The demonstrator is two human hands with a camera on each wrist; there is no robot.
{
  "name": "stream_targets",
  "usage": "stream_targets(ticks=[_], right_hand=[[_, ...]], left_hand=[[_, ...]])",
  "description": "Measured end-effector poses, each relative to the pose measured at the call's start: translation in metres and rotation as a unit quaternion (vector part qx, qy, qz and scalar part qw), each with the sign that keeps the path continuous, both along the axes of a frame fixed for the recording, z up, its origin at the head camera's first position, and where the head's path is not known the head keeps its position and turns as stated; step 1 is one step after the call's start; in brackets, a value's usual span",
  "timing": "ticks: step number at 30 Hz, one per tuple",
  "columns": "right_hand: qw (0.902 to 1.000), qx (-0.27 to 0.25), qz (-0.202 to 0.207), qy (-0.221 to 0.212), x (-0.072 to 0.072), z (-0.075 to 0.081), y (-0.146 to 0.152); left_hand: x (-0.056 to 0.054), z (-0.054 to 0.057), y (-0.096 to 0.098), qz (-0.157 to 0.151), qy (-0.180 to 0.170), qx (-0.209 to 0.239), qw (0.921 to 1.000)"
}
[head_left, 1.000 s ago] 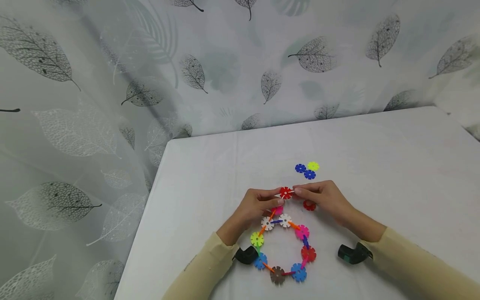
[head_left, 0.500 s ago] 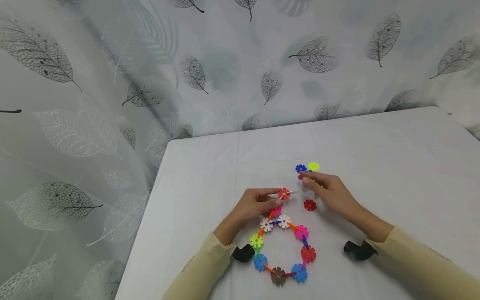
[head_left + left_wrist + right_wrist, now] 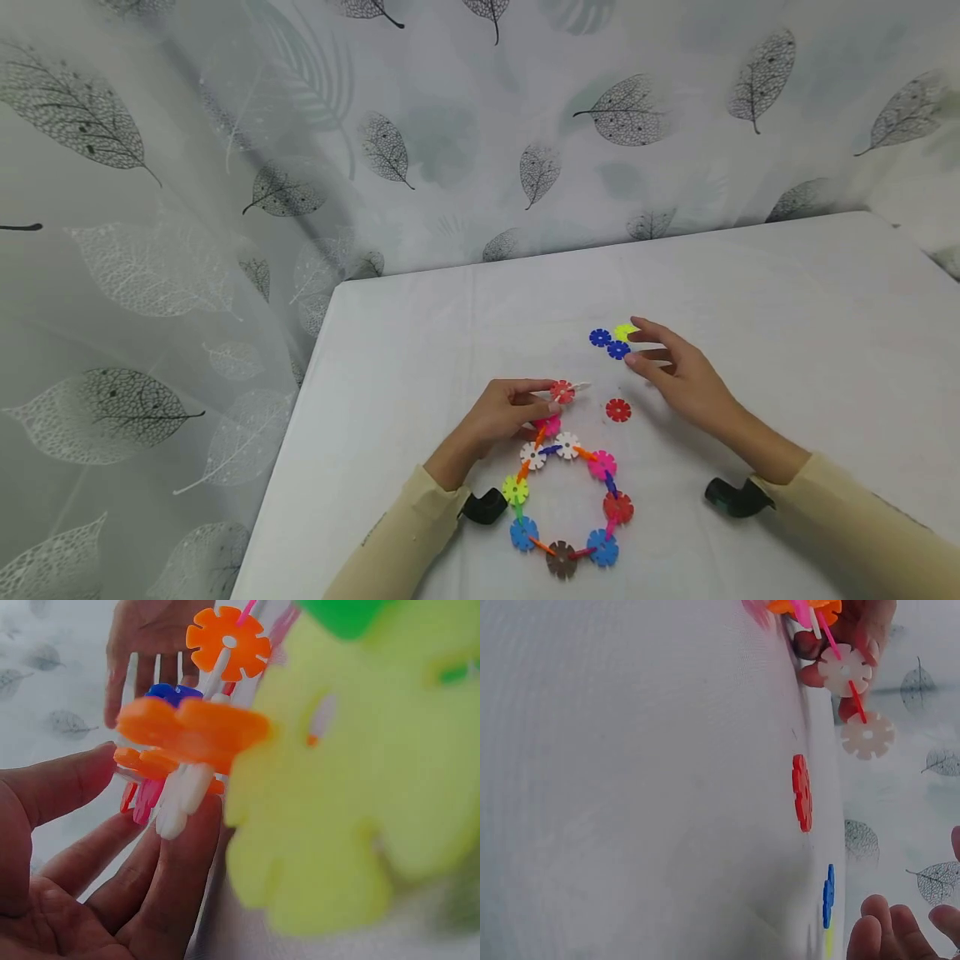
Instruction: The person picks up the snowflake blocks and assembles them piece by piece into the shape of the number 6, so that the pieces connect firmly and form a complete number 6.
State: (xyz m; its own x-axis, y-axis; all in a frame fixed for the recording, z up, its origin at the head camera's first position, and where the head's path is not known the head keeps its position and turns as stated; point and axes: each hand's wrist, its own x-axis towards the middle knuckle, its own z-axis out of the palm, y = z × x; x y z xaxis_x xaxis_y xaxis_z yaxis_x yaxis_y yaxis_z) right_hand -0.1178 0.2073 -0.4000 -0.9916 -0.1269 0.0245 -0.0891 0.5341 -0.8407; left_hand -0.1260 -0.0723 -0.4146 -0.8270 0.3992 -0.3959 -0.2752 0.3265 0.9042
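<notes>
Slotted plastic flower discs in many colours are joined into a ring (image 3: pixel 561 559) with a short tail. My left hand (image 3: pixel 491 418) pinches that tail by its red disc (image 3: pixel 562 392); a white disc (image 3: pixel 581 386), seen edge-on, sticks out to the right. In the left wrist view a big blurred yellow disc (image 3: pixel 315 840) hides part of the chain. My right hand (image 3: pixel 686 377) holds nothing, its fingers apart beside a loose yellow disc (image 3: pixel 624 332). Two blue discs, one nearer the thumb (image 3: pixel 618 350) and one farther left, lie against the yellow one.
A single loose red disc (image 3: pixel 618 410) lies between the ring and the right hand. White cloth covers the table (image 3: pixel 405 358), and a leaf-printed curtain (image 3: pixel 450 150) hangs behind it and at the left. Dark wrist cameras (image 3: pixel 486 506) jut from both sleeves.
The right hand has let go of the white disc at the tail's end and moved up and right to the loose discs. The left hand still pinches the tail and has shifted slightly left.
</notes>
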Motion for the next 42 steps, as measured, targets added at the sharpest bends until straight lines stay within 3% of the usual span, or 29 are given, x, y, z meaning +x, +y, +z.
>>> stream_targets(ticks=[9,17,22,31,42], right_hand=[[0.9979,0.064,0.011,-0.008,0.001,-0.002,0.009],[0.9914,0.108,0.070,-0.025,0.000,-0.009,0.011],[0.9887,0.115,0.092,-0.028,0.000,-0.010,0.010],[0.9807,0.143,0.129,-0.035,0.000,-0.010,0.007],[0.9788,0.154,0.131,-0.031,0.001,-0.007,0.003]], left_hand=[[0.001,0.002,-0.004,0.003,-0.014,-0.001,0.9999],[-0.001,0.004,-0.006,0.004,-0.012,0.000,0.9999],[-0.003,0.004,-0.005,0.002,-0.008,-0.005,1.0000],[-0.004,0.003,-0.007,-0.014,0.036,-0.035,0.9987],[-0.003,0.003,-0.006,-0.019,0.020,-0.030,0.9992]])
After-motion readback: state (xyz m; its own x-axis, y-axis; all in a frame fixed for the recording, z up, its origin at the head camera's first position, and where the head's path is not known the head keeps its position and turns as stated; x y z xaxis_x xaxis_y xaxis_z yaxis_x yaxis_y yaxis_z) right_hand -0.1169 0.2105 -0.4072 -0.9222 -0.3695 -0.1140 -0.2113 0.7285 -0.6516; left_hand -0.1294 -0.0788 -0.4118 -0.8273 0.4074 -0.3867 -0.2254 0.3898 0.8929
